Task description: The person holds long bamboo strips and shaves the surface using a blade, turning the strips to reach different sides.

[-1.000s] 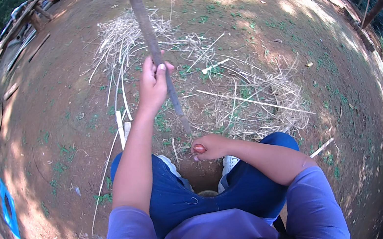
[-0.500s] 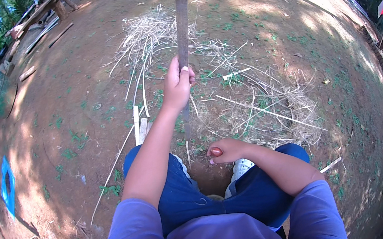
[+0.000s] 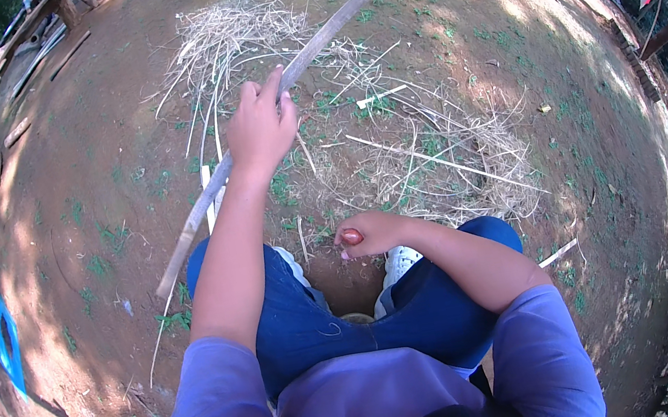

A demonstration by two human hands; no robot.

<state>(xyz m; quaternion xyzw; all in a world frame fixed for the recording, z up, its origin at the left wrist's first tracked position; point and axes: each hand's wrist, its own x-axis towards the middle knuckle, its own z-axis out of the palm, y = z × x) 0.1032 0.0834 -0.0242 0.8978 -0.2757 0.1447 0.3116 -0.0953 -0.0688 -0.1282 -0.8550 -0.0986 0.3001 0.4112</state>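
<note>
1. A long grey pole (image 3: 303, 56), weathered and slightly curved, is gripped by the left hand (image 3: 262, 129) at about its middle; the fingers (image 3: 249, 93) are wrapped fully round it and the thumb is pressed along its upper side, so the hand is closed tight on the wood.
2. The pole is held slantwise: its far end is seen beyond the hand, over a heap of dry straw (image 3: 239, 33), and its near end is seen below and to the left of the hand, beside the left knee.
3. Whether the near end of the pole rests on the ground cannot be told.
4. The right hand (image 3: 368, 233) is curled into a loose fist, below and to the right of the pole, well apart from it; whether anything is enclosed in it cannot be told.
5. That fist is held just above a small hole in the earth (image 3: 353, 279), which lies between the knees and nearer the body than the pole.
6. A white shoe (image 3: 398, 263) is seen just right of the hole, on the far side of it from the pole's near end.
7. More straw and thin sticks (image 3: 439, 158) are scattered on the red soil to the right of the pole.
8. Blue trousers (image 3: 318, 332) and purple sleeves (image 3: 218, 416) are seen below the pole.
</note>
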